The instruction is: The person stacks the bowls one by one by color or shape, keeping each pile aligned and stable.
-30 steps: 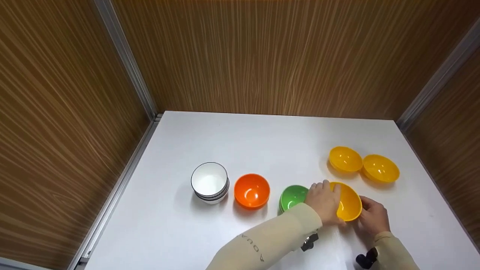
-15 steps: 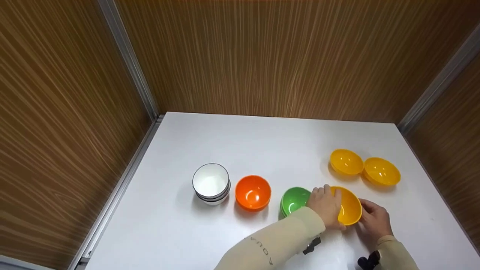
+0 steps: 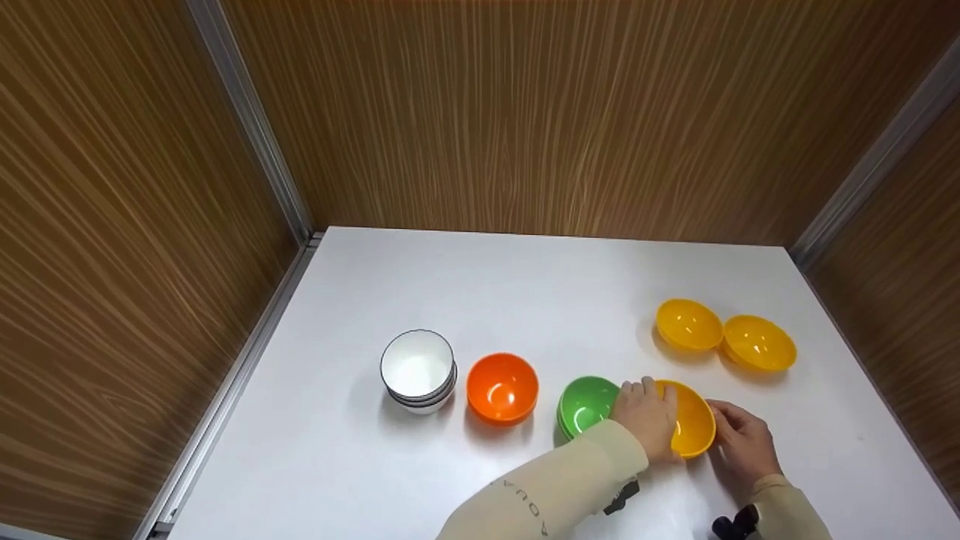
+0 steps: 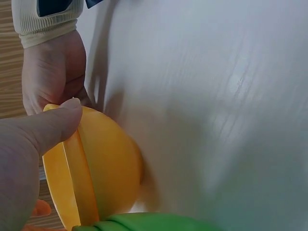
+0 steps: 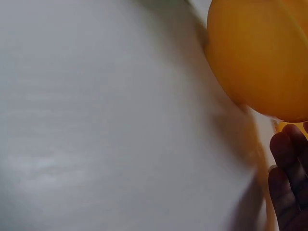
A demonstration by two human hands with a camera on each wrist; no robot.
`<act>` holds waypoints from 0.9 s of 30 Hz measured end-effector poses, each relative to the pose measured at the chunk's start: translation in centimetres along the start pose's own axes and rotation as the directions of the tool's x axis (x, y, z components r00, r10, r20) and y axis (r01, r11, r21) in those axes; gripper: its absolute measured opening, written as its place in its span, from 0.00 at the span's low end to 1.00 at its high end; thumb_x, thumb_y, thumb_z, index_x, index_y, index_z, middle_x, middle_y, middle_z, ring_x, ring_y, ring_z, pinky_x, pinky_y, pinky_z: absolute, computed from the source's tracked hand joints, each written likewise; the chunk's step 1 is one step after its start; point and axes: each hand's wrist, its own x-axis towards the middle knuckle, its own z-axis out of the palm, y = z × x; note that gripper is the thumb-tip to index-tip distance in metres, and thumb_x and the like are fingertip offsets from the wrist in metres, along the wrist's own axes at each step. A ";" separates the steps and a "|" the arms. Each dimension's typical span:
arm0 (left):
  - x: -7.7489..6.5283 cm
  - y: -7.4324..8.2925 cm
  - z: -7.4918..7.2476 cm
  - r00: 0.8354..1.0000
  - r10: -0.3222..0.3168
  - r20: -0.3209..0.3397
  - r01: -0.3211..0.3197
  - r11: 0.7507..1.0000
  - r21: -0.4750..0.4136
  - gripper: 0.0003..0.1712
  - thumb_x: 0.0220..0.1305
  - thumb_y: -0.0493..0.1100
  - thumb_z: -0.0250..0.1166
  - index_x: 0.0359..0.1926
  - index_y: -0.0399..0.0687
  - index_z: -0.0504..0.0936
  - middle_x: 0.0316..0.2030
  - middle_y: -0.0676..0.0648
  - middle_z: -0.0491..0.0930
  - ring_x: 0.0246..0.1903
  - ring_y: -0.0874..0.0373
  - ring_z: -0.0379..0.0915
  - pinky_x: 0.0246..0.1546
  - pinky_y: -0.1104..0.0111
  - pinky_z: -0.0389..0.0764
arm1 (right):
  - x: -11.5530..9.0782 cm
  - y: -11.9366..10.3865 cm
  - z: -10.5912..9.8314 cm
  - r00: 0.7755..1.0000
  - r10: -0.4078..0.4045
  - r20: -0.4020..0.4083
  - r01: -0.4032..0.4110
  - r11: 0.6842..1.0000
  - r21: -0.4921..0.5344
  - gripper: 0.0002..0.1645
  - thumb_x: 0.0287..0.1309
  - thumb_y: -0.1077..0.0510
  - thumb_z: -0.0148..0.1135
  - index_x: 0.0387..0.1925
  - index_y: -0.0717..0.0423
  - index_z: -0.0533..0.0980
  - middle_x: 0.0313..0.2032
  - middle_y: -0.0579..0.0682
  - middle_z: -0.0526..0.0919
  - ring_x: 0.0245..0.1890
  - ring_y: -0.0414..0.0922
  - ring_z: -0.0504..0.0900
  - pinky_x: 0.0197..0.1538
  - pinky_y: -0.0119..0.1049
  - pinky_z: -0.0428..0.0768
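Note:
A yellow bowl stands tilted between both hands, right of the stacked green bowls. My left hand grips its left side; in the left wrist view the thumb presses over the rim of the yellow bowl. On the opposite side, my right hand holds the rim near its fingertips. The right wrist view shows the underside of the yellow bowl with right-hand fingers below it. The left forearm covers part of the green stack in the head view.
Two more yellow bowls sit side by side behind the hands. Farther left are an orange bowl and a stack of white bowls with dark rims. Wood-grain panels enclose the white table.
The held yellow bowl and both hands have shifted slightly toward me and a little left. The grip looks the same, and the other bowls stay in place on the table.

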 end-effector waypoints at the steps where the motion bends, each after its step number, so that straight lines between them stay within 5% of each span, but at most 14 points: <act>1: 0.0 0.0 0.1 1.000 0.003 0.003 -0.003 1.000 0.004 0.57 0.36 0.79 0.59 0.63 0.52 0.58 0.55 0.46 0.67 0.49 0.56 0.65 0.54 0.66 0.65 | -0.1 0.0 0.0 1.000 0.023 0.013 -0.023 0.999 0.023 0.35 0.63 0.38 0.43 0.57 0.61 0.70 0.53 0.60 0.74 0.40 0.36 0.76 0.40 0.23 0.77; 7: 0.1 0.0 0.1 1.000 0.005 0.006 -0.005 1.000 0.011 0.58 0.36 0.80 0.57 0.63 0.51 0.57 0.57 0.45 0.65 0.52 0.54 0.63 0.56 0.65 0.63 | -0.2 -0.5 -0.5 0.988 0.102 0.113 -0.121 0.977 0.176 0.44 0.58 0.29 0.36 0.62 0.57 0.64 0.59 0.54 0.68 0.50 0.36 0.72 0.52 0.28 0.72; 14: 0.0 0.0 0.2 1.000 0.018 0.024 -0.019 0.998 0.064 0.62 0.37 0.82 0.53 0.66 0.48 0.55 0.61 0.44 0.63 0.59 0.52 0.59 0.62 0.58 0.55 | -0.5 -0.7 -0.3 0.992 -0.010 0.124 -0.018 0.975 0.223 0.39 0.61 0.35 0.43 0.61 0.61 0.65 0.52 0.44 0.74 0.44 0.33 0.76 0.44 0.28 0.78; 20: -0.4 0.3 0.2 1.000 0.030 0.000 -0.030 0.998 0.050 0.63 0.39 0.82 0.52 0.69 0.48 0.50 0.66 0.42 0.55 0.63 0.50 0.53 0.66 0.58 0.48 | -0.5 -0.6 -0.2 0.994 -0.023 0.107 0.002 0.981 0.192 0.39 0.61 0.36 0.43 0.61 0.61 0.65 0.52 0.45 0.74 0.43 0.32 0.76 0.43 0.27 0.78; 24: -1.5 0.8 -0.3 0.981 0.089 -0.172 -0.092 0.996 -0.007 0.56 0.45 0.77 0.54 0.66 0.46 0.56 0.61 0.42 0.59 0.60 0.51 0.57 0.63 0.63 0.56 | -0.4 -0.6 -0.3 0.994 -0.021 0.107 0.001 0.983 0.185 0.38 0.62 0.36 0.44 0.60 0.60 0.66 0.50 0.42 0.76 0.42 0.33 0.77 0.43 0.27 0.77; 27: -2.9 1.4 -0.6 0.926 0.147 -0.349 -0.181 0.981 -0.068 0.41 0.51 0.70 0.55 0.57 0.48 0.65 0.46 0.50 0.68 0.44 0.60 0.65 0.45 0.72 0.71 | -0.3 -0.7 -0.4 0.995 -0.025 0.101 0.006 0.983 0.185 0.37 0.62 0.37 0.44 0.60 0.60 0.67 0.49 0.42 0.76 0.41 0.35 0.78 0.43 0.27 0.78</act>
